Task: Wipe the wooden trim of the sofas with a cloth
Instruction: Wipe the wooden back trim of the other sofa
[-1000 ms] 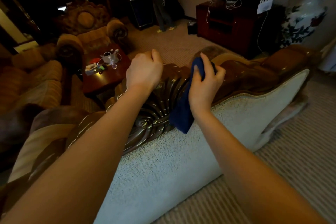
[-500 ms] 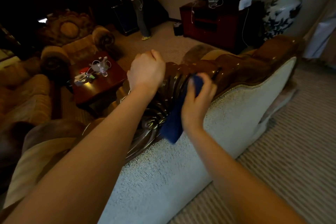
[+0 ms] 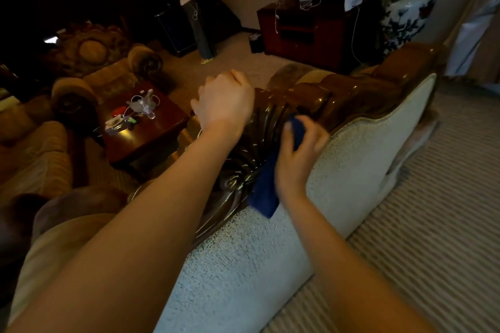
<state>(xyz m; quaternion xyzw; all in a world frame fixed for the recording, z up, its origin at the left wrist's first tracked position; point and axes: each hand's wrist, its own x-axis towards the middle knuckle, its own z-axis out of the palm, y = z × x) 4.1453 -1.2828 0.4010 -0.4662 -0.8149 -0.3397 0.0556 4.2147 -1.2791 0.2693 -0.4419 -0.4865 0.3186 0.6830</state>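
Head view, read from the left: a second sofa (image 3: 32, 149) and a low table (image 3: 146, 127) strewn with small items are seen beyond the near sofa (image 3: 270, 251), and a person (image 3: 189, 8) stands far back. The left hand (image 3: 224, 103) is rested on the crest of the wooden trim (image 3: 251, 149), its fingers curled over the far side; no object is seen held in it, so it is judged to be bracing. Just to the right, the blue cloth (image 3: 263, 194) is gripped by the right hand (image 3: 297, 154) and pressed against the fluted carving, with its lower corner hung over the pale upholstery. Further right, the smooth trim runs on towards a cabinet (image 3: 305, 32) and a vase (image 3: 408, 5).

The wiping step is judged to be under way on the carved shell. Next, the flutes should be followed, then the smooth rail to the right.
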